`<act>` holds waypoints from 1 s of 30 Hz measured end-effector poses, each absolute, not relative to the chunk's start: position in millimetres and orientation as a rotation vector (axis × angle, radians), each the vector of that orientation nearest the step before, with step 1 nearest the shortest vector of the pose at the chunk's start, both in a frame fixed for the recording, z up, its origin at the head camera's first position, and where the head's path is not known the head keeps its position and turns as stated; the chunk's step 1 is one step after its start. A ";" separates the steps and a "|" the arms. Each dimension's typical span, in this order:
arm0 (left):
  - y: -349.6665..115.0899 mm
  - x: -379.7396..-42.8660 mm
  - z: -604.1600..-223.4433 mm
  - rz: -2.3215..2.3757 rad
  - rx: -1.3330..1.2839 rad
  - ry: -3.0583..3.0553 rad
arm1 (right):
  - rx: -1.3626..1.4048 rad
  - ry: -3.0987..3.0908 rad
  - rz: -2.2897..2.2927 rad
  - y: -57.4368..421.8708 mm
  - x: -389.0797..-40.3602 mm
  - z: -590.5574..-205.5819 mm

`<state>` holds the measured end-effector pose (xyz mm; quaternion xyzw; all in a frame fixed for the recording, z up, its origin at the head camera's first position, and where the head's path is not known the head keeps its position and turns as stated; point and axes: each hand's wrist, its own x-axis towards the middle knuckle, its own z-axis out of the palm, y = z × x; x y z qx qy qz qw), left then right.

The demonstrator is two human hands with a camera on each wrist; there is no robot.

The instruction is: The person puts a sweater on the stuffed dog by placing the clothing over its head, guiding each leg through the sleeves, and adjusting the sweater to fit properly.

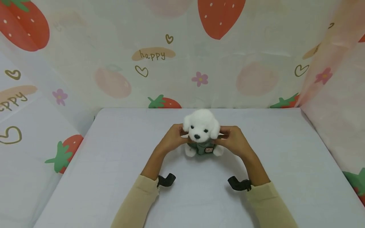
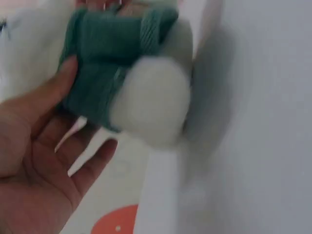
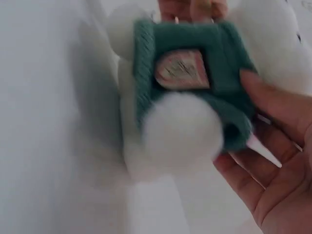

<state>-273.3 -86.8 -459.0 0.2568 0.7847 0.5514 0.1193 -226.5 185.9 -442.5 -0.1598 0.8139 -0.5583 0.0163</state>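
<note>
A white plush dog (image 1: pixel 201 123) with floppy ears and a dark nose faces the head camera near the back of the table. It wears a green knitted garment (image 3: pixel 195 44) with a pink-edged patch (image 3: pixel 181 69) on the front. My left hand (image 1: pixel 172 138) grips the dog's side below the ear, thumb in front and fingers behind. From the other side my right hand (image 1: pixel 234 140) holds it in the same way, its thumb on the garment in the right wrist view. Round white paws (image 2: pixel 152 100) stick out at the bottom, close over the tabletop.
The white-covered table (image 1: pixel 119 158) spreads out around both arms. A strawberry-printed curtain (image 1: pixel 182 85) hangs behind it and along the sides. Black curved wrist mounts (image 1: pixel 167 180) project inward from both cuffs.
</note>
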 end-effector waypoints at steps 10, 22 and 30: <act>-101.9 -271.0 -446.9 1.383 1.181 2.059 | -0.575 2.519 -1.637 196.9 -230.1 -446.3; -77.8 -267.4 -459.3 1.334 1.291 2.309 | -0.688 2.722 -1.542 181.5 -222.0 -436.1; -81.7 -264.1 -459.6 1.312 1.243 2.454 | -0.516 2.822 -1.476 183.0 -219.0 -433.4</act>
